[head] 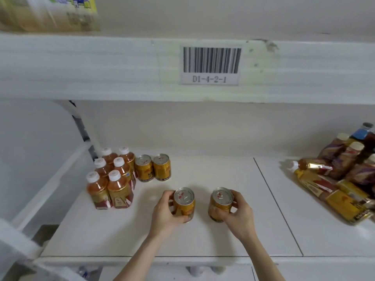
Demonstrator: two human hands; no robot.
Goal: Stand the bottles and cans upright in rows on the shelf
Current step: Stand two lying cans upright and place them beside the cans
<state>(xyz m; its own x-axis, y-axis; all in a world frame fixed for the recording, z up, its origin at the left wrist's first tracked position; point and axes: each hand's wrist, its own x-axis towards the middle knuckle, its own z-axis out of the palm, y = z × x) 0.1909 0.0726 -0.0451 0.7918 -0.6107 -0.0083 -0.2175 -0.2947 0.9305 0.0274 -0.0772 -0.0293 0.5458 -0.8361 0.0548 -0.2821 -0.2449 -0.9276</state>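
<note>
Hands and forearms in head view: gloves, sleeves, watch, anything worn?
Nothing worn shows. Left hand and right hand: no gloves or rings visible. Left forearm and right forearm bare to the frame edge: no sleeves, watch or bands.

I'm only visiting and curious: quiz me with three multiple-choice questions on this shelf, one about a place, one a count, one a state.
1. Where on the shelf does the neat group of upright bottles stand? A) left end B) middle C) right end
2. How many standing cans wait untouched beside them? A) one B) two C) four
3. What are the hands doing? A) both idle B) each gripping a can C) sharing one bottle

Answers: 1 A, the group stands at the shelf's left edge. 2 B, two sit side by side just right of the bottles. 3 B, the left hand curls round the left can, the right hand round the right can.
</note>
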